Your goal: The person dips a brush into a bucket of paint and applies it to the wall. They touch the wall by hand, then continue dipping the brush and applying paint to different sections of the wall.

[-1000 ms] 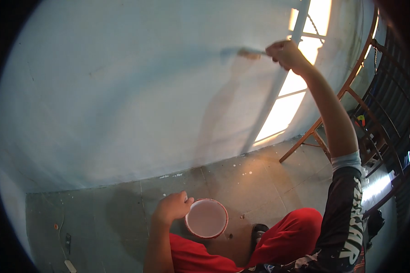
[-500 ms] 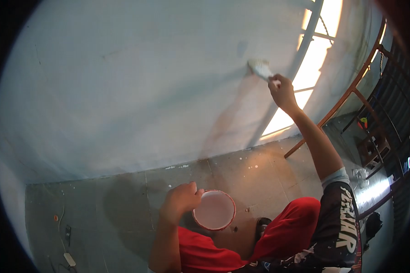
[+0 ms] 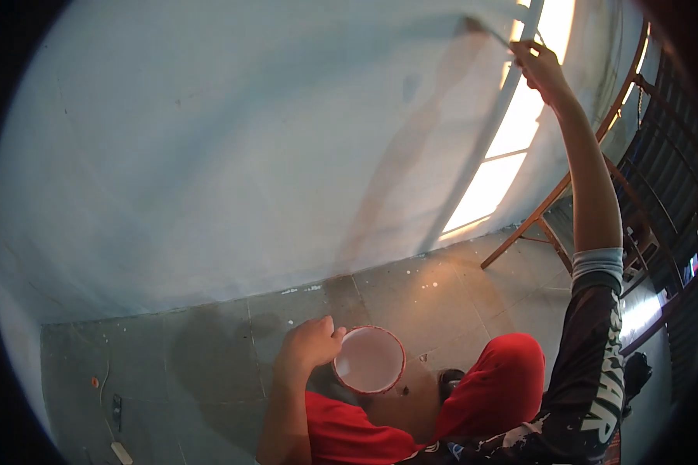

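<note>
My right hand is raised high at the wall, its fingers closed round the handle of a paintbrush. The brush appears nearly edge-on, its head pointing up and left against the pale wall. Low down, my left hand grips the rim of a round bucket with a reddish edge. Whitish paint shows inside the bucket, which is beside my red-clad legs. The fingers on the bucket's far side are partly hidden.
Bright sunlight falls on the wall at right. A brown metal frame stands on the right over the tiled floor, which has white paint spots. A cable with a white block lies at lower left.
My right hand has moved up and to the right along the wall with the paintbrush, which has turned from broadside to nearly edge-on. My left hand and the bucket have barely shifted.
</note>
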`<state>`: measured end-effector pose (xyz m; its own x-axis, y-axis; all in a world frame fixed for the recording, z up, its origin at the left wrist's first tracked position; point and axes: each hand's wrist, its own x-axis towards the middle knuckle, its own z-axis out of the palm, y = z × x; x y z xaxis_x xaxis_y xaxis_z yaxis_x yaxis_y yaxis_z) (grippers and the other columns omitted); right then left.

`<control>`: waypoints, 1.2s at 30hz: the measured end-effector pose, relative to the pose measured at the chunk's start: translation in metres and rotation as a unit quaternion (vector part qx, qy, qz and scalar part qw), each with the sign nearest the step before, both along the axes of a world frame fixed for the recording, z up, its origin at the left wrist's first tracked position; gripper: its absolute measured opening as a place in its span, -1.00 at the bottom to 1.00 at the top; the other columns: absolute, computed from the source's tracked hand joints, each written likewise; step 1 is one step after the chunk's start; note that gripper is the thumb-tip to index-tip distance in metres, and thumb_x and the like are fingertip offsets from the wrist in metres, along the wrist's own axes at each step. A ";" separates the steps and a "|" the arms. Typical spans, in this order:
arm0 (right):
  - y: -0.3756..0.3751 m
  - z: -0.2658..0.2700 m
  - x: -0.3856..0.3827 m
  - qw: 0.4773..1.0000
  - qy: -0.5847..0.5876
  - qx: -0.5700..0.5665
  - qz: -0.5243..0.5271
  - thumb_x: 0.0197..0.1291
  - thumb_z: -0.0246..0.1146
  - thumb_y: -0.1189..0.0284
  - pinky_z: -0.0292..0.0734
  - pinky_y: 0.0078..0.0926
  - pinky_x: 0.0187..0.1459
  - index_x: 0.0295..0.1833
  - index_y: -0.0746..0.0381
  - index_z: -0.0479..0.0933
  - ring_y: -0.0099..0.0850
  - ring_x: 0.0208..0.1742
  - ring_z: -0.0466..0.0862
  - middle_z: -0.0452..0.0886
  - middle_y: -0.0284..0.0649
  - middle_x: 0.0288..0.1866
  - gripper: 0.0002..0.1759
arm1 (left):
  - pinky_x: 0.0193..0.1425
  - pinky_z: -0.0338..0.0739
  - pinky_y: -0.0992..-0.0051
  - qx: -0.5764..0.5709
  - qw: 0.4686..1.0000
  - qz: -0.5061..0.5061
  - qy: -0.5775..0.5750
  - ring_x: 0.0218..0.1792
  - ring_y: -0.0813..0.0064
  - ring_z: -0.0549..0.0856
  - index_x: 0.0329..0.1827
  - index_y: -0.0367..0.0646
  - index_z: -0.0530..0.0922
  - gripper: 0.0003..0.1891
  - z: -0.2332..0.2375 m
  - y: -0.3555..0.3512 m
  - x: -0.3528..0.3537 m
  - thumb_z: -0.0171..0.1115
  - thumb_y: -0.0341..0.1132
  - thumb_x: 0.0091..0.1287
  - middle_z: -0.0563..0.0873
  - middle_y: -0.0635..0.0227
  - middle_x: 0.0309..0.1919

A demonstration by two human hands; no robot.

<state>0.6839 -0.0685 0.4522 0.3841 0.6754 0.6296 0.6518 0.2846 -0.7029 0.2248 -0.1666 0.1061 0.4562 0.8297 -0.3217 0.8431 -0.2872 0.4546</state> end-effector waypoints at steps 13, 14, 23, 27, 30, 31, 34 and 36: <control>-0.045 -0.176 -0.079 0.973 -0.010 -0.091 0.213 0.28 0.29 0.36 0.43 -0.49 -0.41 0.11 0.22 0.48 -0.56 -0.46 0.53 0.55 -0.31 -0.46 -0.67 | 0.34 0.39 0.04 -0.137 0.990 -0.012 0.015 0.30 -0.03 0.53 0.36 -0.26 0.40 -0.21 -0.096 0.046 0.046 -0.27 0.31 0.48 0.54 -0.15 0.27; -0.052 -0.186 -0.076 0.963 -0.035 -0.108 0.244 0.32 0.26 0.41 0.42 -0.52 -0.39 0.13 0.25 0.45 -0.60 -0.46 0.51 0.52 -0.35 -0.49 -0.69 | 0.36 0.36 -0.01 -0.198 0.980 -0.001 -0.021 0.34 0.00 0.51 0.42 -0.24 0.35 -0.16 -0.103 0.048 0.051 -0.32 0.37 0.46 0.49 -0.13 0.33; -0.079 -0.158 -0.005 0.933 0.043 -0.121 0.337 0.31 0.19 0.37 0.41 -0.41 -0.23 0.15 0.31 0.40 -0.51 -0.38 0.46 0.52 -0.25 -0.41 -0.63 | 0.31 0.31 -0.25 -0.442 0.797 0.409 -0.043 0.36 -0.07 0.41 0.49 -0.10 0.26 -0.01 -0.116 0.022 0.045 -0.25 0.57 0.28 0.38 0.02 0.39; -0.063 -0.163 0.027 0.919 0.046 -0.056 0.388 0.29 0.21 0.36 0.43 -0.40 -0.21 0.15 0.29 0.41 -0.49 -0.35 0.49 0.54 -0.24 -0.39 -0.62 | 0.31 0.37 -0.20 -0.418 0.830 0.367 -0.046 0.34 -0.06 0.46 0.47 -0.01 0.32 -0.14 -0.124 0.010 0.048 -0.19 0.47 0.35 0.39 0.06 0.41; -0.053 -0.178 0.037 0.900 0.083 -0.044 0.427 0.28 0.22 0.35 0.45 -0.40 -0.18 0.14 0.28 0.42 -0.48 -0.32 0.52 0.55 -0.22 -0.35 -0.63 | 0.29 0.43 -0.13 -0.494 0.790 0.328 -0.152 0.37 0.00 0.44 0.47 0.04 0.33 -0.25 -0.086 -0.016 0.098 -0.20 0.37 0.43 0.40 0.13 0.43; -0.052 -0.181 0.042 0.896 0.090 -0.061 0.430 0.29 0.23 0.34 0.46 -0.40 -0.16 0.14 0.28 0.42 -0.46 -0.28 0.54 0.56 -0.20 -0.31 -0.62 | 0.29 0.43 -0.13 -0.493 0.790 0.333 -0.150 0.37 0.00 0.44 0.47 0.04 0.33 -0.25 -0.077 -0.022 0.112 -0.20 0.37 0.43 0.40 0.13 0.43; -0.043 -0.192 0.056 0.884 0.056 -0.081 0.458 0.29 0.26 0.31 0.49 -0.39 -0.13 0.13 0.25 0.45 -0.42 -0.23 0.58 0.59 -0.18 -0.28 -0.62 | 0.30 0.44 -0.10 -0.515 0.747 0.378 -0.186 0.40 0.02 0.41 0.50 0.06 0.30 -0.31 -0.070 -0.038 0.135 -0.20 0.29 0.47 0.40 0.19 0.44; -0.038 -0.203 0.064 0.884 0.006 -0.076 0.461 0.29 0.28 0.29 0.51 -0.38 -0.11 0.13 0.22 0.48 -0.40 -0.20 0.60 0.61 -0.17 -0.25 -0.63 | 0.41 0.30 -0.15 -0.536 0.752 0.315 -0.219 0.46 -0.01 0.32 0.56 0.06 0.21 -0.22 -0.085 -0.052 0.137 -0.17 0.36 0.42 0.31 0.19 0.51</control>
<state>0.7475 -0.1062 0.2493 -0.3673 0.7812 0.5048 0.1834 0.5930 -0.7841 0.3616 -0.2185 0.0214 0.3384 0.2974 -0.8928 0.3598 0.8358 0.4148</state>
